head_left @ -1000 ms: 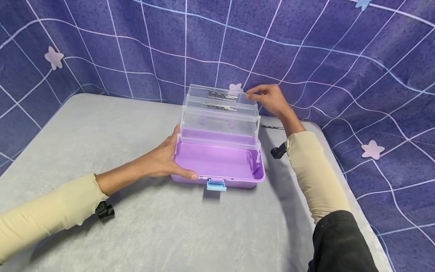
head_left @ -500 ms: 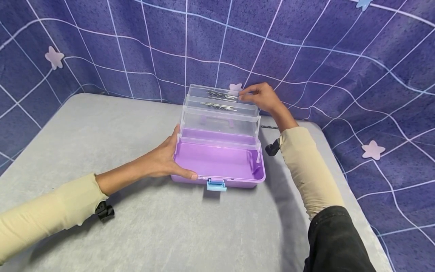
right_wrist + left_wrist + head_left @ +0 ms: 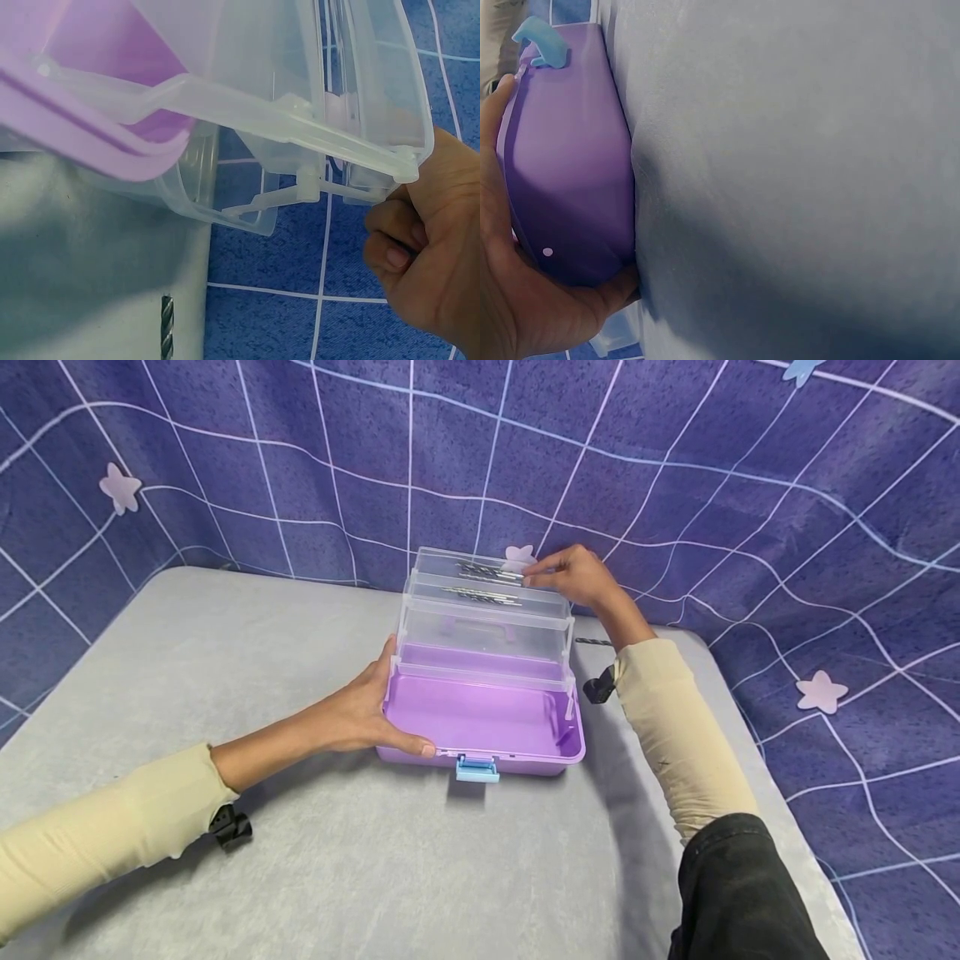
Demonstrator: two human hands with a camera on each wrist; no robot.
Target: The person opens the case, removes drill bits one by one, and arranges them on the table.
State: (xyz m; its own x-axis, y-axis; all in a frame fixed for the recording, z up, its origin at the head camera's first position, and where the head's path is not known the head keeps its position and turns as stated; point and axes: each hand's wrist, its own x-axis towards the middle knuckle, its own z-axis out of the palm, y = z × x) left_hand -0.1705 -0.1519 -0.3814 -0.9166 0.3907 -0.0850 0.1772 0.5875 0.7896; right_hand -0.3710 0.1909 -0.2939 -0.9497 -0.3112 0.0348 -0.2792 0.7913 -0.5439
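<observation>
A purple toolbox [image 3: 480,718] stands open, its clear tiered trays [image 3: 487,635] raised at the back. My left hand [image 3: 352,710] grips its left end, thumb along the front rim and fingers round the side; the left wrist view shows this hand [image 3: 547,300] against the purple wall. My right hand [image 3: 581,578] is at the top tray's right side, thumb and index fingertips right at the shank ends of several drill bits [image 3: 487,570]. Whether they pinch one I cannot tell. In the right wrist view, the other fingers of this hand [image 3: 442,247] are curled, the fingertips hidden behind the tray.
More drill bits [image 3: 483,597] lie in the second tray. A single drill bit [image 3: 592,642] rests on the grey tabletop [image 3: 420,860] right of the toolbox. A light blue latch [image 3: 477,769] hangs at the front. A blue-purple patterned curtain [image 3: 480,443] hangs behind the table.
My right hand has moved left along the top tray, from its right corner to the drill bits' shank ends, and has nearly stopped. My left hand and the toolbox have stayed still.
</observation>
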